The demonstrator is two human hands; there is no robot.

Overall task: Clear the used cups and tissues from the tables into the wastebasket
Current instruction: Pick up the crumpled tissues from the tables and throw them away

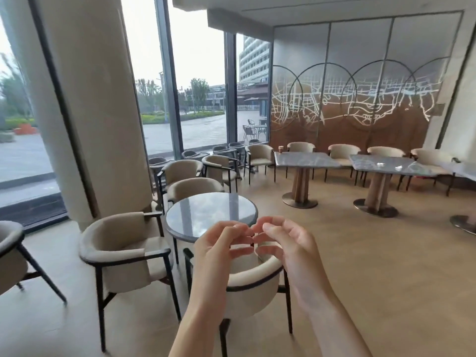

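Brown paper wraps the used cup (280, 148) we see at the far left corner of the left rectangular marble table (306, 161), standing upright near the wall. Two crumpled white tissues (380, 164) lie on the second rectangular table (391, 166) to its right, well apart from each other, the other tissue (398, 168) nearer that table's middle. We cannot find a wastebasket in the view.

Our left hand (221, 243) and right hand (286, 240) are raised together in front of us, over the round grey table (211, 215) and the cream chair (255, 287) pushed up to it. Both hands have loosely curled fingers, the fingertips (248, 231) of one nearly meeting those of the other, and neither grasps anything.

Cream armchairs (123, 251) with dark frames ring the round table and line the wall behind the rectangular tables. A thick pale column (85, 99) stands to our left against tall windows (198, 86), and a wall panel (360, 104) with circles and map-like white lines backs the far tables. Wood-toned flooring (373, 266) runs beneath it all.
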